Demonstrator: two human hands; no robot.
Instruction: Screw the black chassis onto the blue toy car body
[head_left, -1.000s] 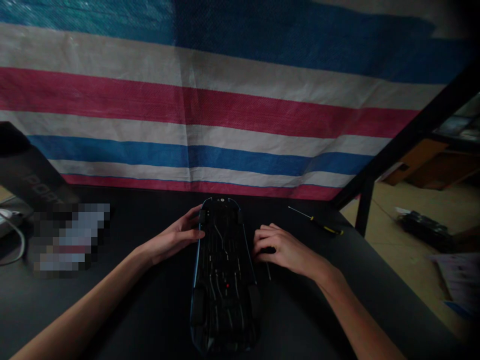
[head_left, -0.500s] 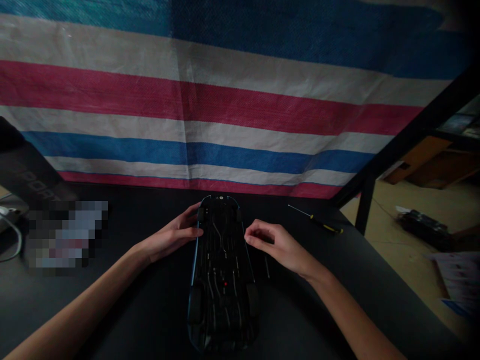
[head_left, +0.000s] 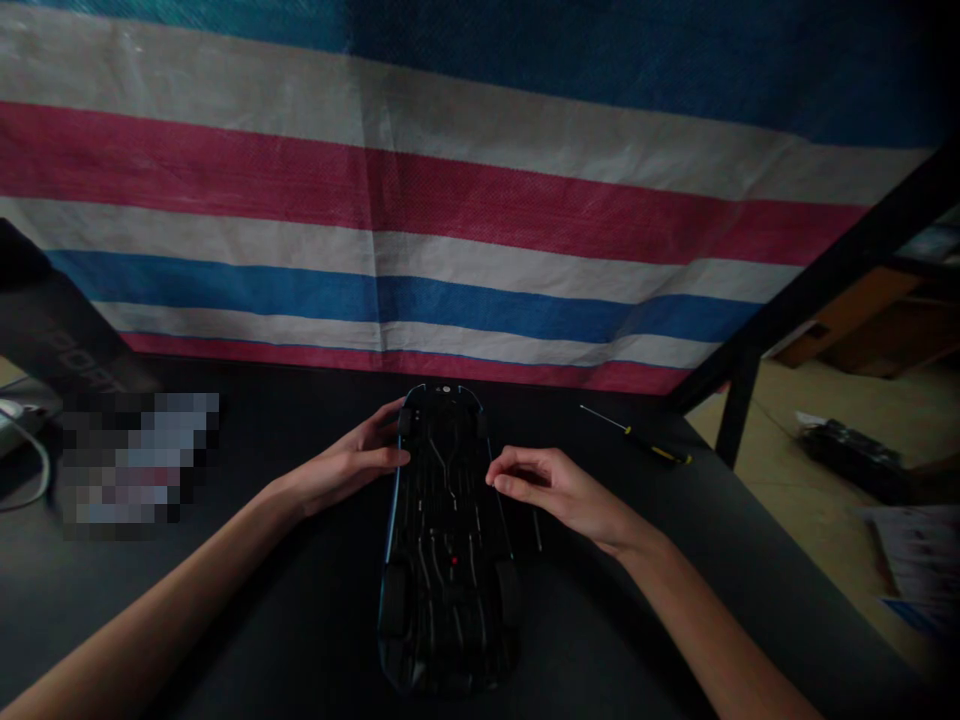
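A toy car [head_left: 442, 540] lies upside down on the black table, its dark underside facing up and a blue body edge showing along the left. Near its far left wheel, my left hand [head_left: 349, 465] grips the side, thumb on the rim and fingers partly hidden behind. My right hand [head_left: 544, 485] is at the car's right edge, thumb and fingertips pinched together; whatever may be between them is too small to make out. To the right lies a screwdriver [head_left: 637, 435] with a black and yellow handle. A thin shiny rod [head_left: 538, 530] rests beside the car, below my right hand.
A striped plastic sheet [head_left: 450, 190] hangs behind the table [head_left: 300, 600]. On the left are a dark box [head_left: 67, 330], a blurred-out flat item [head_left: 150, 460] and a white cable [head_left: 41, 470]. Beyond the table's right edge, a dark object [head_left: 847, 445] lies on the floor.
The whole view has shifted slightly. My right hand's fingertips have come a little closer over the car's right edge; my left hand keeps its hold.
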